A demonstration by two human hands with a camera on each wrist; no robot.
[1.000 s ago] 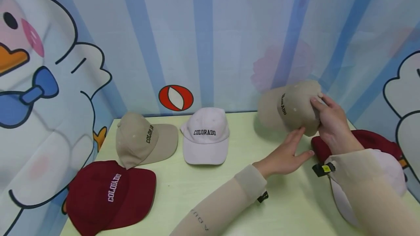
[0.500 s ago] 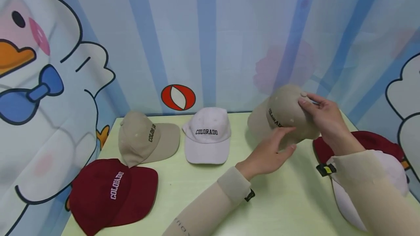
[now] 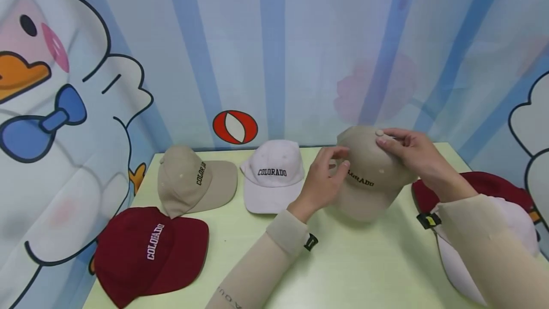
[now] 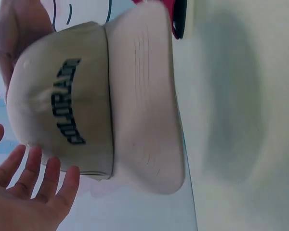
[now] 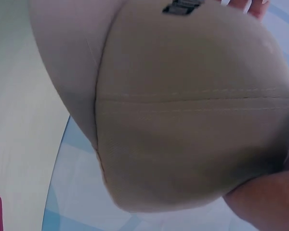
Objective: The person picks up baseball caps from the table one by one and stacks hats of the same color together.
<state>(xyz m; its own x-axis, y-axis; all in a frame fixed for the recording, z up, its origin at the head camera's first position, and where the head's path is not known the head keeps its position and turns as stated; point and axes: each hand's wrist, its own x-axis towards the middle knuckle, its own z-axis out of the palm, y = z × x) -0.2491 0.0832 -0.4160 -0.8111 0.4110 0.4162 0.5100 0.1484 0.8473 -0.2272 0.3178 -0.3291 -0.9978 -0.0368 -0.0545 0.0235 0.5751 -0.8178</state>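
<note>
A beige baseball cap point(image 3: 366, 161) with dark COLORADO lettering is held up over the table, crown up and brim toward me. My right hand point(image 3: 422, 159) pinches its crown beside the top button, thumb in front. At the cap's left side is my left hand point(image 3: 321, 180), fingers spread and loosely bent. In the left wrist view, the left fingertips point(image 4: 70, 175) lie right at the cap's lower edge and do not wrap round it. The right wrist view shows the cap's side seam close up, with the right hand point(image 5: 265, 199) partly hidden at the crown.
On the table point(image 3: 343, 275), another beige cap point(image 3: 182, 182), a white cap point(image 3: 272, 168) and a maroon cap point(image 3: 133, 252) lie to the left. A second maroon cap point(image 3: 493, 182) and white cap point(image 3: 461, 266) lie right, partly behind my right forearm. A cartoon backdrop point(image 3: 214, 46) stands behind.
The held cap has turned so its brim swings from pointing left to pointing toward me, and it has come lower. My left hand has moved left and up along its side.
</note>
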